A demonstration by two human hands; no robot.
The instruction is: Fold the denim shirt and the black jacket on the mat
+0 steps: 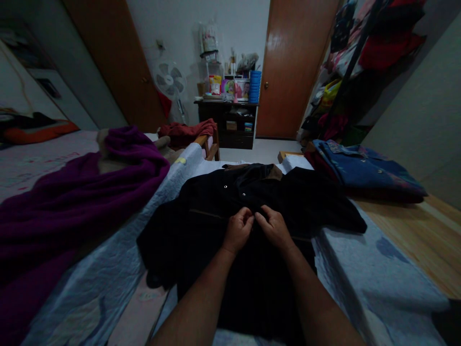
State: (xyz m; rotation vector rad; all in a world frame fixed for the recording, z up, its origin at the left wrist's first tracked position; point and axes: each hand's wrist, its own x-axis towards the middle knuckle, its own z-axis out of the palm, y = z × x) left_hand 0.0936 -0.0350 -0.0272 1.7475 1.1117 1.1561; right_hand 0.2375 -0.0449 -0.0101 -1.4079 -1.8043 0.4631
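Working, to judge by the pose, at the front edge of the black garment, spread straight ahead on the pale blue cloth, with the brown-lined collar at the far end and the sleeves out to either side. Pinching dark fabric between thumb and fingers with both the left hand and the right hand, fingertip nearly to fingertip; too dark to tell cloth alone from a fastener within the pinch. Line up with the shiny round fastener just beyond the hands, and with the second round fastener farther up and left. Lay the edges level before pressing, with no fold caught underneath. Press straight down with the thumbs, backing from below with a fingertip. Pull lightly and evenly, to avoid dragging the front askew. Trust touch over sight against so dark a fabric.
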